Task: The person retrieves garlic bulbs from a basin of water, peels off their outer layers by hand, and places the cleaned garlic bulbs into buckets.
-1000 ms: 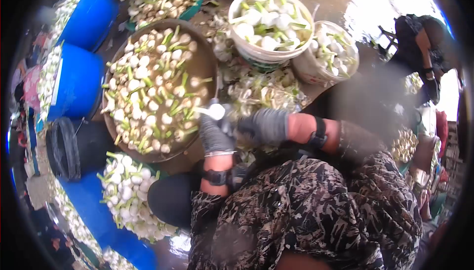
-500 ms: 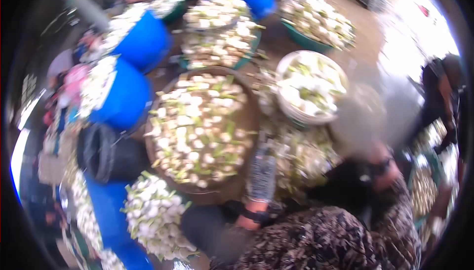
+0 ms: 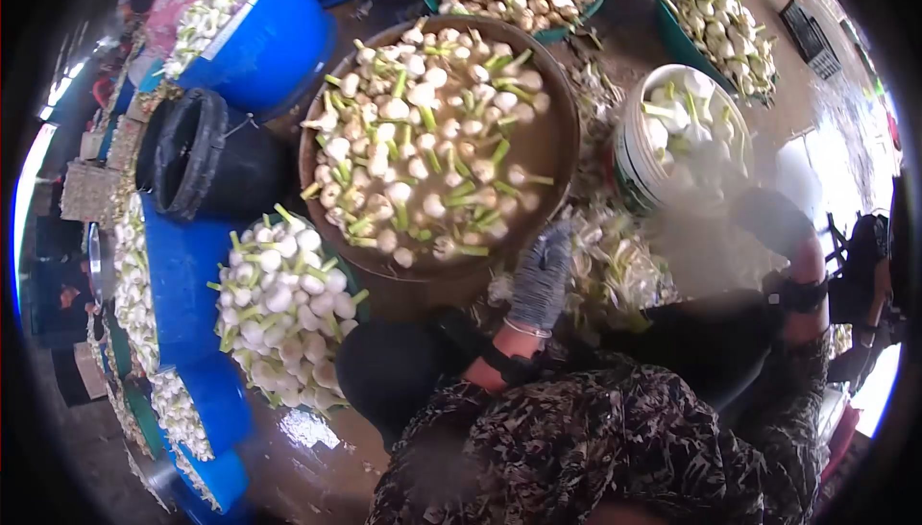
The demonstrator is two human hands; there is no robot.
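My left hand (image 3: 544,277), in a grey glove, reaches forward beside the lower right rim of a large brown tub (image 3: 574,131). Its fingertips are too indistinct to show whether they hold anything. Inside the tub, white garlic bulbs (image 3: 423,146) with short green stems float in murky water. My right hand (image 3: 774,221) is gloved too and lies close to a white bucket (image 3: 639,174) of cleaned bulbs; a lens smudge blurs its fingers. Between my hands lies a heap of loose peelings and stalks (image 3: 619,270).
A pile of white bulbs (image 3: 283,309) stands at left, below a black bucket (image 3: 245,155). Blue tubs (image 3: 264,49) line the left side. More bulbs fill green basins (image 3: 687,40) at the back. A dark crate (image 3: 809,40) and another person (image 3: 864,266) are at right.
The view has turned and sharpened, so the tub and buckets now sit higher in it. Both hands appear higher and farther right, largely along with the view.
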